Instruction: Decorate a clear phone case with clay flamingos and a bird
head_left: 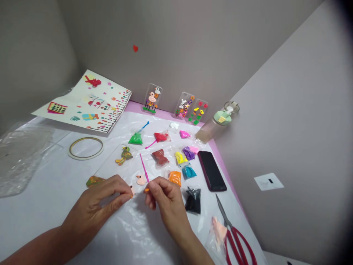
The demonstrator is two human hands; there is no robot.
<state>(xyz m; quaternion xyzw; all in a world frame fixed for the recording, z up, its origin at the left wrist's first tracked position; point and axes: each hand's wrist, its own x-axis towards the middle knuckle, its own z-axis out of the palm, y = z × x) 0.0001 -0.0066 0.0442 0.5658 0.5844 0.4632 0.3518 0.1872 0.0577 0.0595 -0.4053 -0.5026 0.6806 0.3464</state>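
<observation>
My right hand (165,200) pinches a small bit of orange clay (146,190) between thumb and fingers. The fingertips of my left hand (107,202) are closed together at the edge of a small peach clay bird (132,190), partly hidden by them. A speck of orange shows at those fingertips; whether they grip it or the bird I cannot tell. Just beyond lies a second peach clay bird (140,179) with a dark eye and orange beak. A pink modelling tool (143,167) points at my right hand. Farther back is a green-gold clay duck (125,155) on a clear case.
Several bags of coloured clay, including orange (175,178) and black (193,200), lie around my right hand. Red-handled scissors (233,232), a phone (211,171) and a bottle (213,127) are on the right. A tape roll (86,148) and decorated sheet (102,106) are left.
</observation>
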